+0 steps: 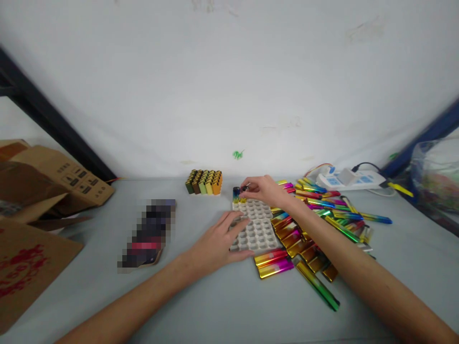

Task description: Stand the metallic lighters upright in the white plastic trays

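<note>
Head view; clock directions are taken from the tray's centre. The tray (263, 241), pale and pocketed, is set on the table (201, 315), with most of its pockets unfilled. At its 11 o'clock corner one upright case (235, 193), dark blue over yellow, is seen. Just beside it a second case (244, 190), dark-topped, is gripped between thumb and forefinger of the right hand (263, 190); whether its base is seated cannot be told. The left hand (218, 241) is open, fingers spread, laid over the tray's 9 o'clock edge; nothing is gripped by it.

At 3 o'clock a loose pile (290, 234) of shiny multicoloured cases is spread, partly covered by the right forearm. At 4 o'clock a green-and-gold case (317, 285) is noted. Between 10 and 11 o'clock an upright block (203, 182) of cases is stood near the wall (229, 95). A phone (152, 234), pixelated, is laid at 9 o'clock; a power strip (349, 179) is placed at 2 o'clock.
</note>
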{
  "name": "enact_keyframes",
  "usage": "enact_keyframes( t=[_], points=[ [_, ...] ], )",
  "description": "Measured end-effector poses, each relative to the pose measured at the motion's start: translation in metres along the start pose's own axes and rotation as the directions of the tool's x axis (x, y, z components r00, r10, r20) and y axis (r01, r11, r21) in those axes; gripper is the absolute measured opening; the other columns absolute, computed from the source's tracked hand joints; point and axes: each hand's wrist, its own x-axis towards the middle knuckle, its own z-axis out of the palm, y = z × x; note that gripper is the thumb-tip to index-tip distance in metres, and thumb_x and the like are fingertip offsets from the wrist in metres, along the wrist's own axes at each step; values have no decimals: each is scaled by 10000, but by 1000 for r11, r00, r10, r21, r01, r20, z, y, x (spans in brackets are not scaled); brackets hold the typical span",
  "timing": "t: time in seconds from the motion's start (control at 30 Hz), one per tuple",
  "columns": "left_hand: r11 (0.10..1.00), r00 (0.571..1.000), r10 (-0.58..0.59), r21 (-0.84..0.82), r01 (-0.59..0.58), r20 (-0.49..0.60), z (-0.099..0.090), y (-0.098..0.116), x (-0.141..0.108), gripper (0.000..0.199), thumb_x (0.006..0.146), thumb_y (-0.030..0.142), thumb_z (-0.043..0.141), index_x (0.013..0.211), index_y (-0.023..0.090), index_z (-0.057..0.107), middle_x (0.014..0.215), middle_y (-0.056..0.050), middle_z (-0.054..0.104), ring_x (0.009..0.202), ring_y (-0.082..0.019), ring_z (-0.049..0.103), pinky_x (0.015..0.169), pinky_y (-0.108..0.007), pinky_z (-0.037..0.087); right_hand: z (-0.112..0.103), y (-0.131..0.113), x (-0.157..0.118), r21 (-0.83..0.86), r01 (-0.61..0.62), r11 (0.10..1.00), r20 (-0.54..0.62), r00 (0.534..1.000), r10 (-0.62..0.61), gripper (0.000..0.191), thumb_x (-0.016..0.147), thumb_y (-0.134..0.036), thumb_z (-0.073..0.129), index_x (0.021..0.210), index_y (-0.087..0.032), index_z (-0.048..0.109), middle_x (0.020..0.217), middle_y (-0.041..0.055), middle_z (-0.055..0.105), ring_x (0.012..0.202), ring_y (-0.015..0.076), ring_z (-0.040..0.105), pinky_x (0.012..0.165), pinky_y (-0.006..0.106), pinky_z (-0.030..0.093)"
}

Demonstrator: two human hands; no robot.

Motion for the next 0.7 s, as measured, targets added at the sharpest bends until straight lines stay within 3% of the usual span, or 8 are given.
enact_keyframes(
  t=[0.23, 0.43, 0.57, 0.7],
  points=[
    [1000, 1000, -9, 26, 9, 15, -3, 1, 0, 652, 856, 451, 773, 1415, 215, 535, 1412, -153, 507, 1333, -319, 495, 1120, -500, 465, 6, 2, -2, -47, -5, 999, 11, 1000, 6, 285, 885, -339, 730, 1111, -168, 701, 855, 61, 795, 792, 193, 750, 733, 291, 547],
    [1000, 1000, 4, 15, -4, 7, -2, -3, 0, 664, 859, 438, 772, 1431, 210, 524, 1400, -156, 514, 1333, -316, 501, 1123, -487, 467, -37, 3, -8, 4, -28, 1000, 109, 994, 28, 241, 865, -261, 726, 1078, -149, 731, 1036, 99, 792, 952, 191, 753, 901, 315, 576],
    [1000, 1000, 1, 5, -1, 14, -1, -5, 0, 660, 866, 454, 760, 1438, 230, 517, 1409, -146, 506, 1336, -310, 494, 1128, -487, 461, -68, 9, -16, -161, -142, 977, 206, 963, 174, 187, 836, -148, 672, 988, -152, 780, 914, 77, 803, 835, 196, 756, 787, 300, 584],
    [1000, 999, -8, 13, 7, 32, -3, -4, -1, 657, 873, 446, 755, 1442, 223, 513, 1430, -150, 493, 1344, -312, 486, 1134, -488, 453, -76, 23, -21, -366, -198, 909, 267, 914, 306, 183, 744, -148, 735, 902, -190, 818, 875, 59, 804, 776, 213, 736, 682, 285, 542]
  ],
)
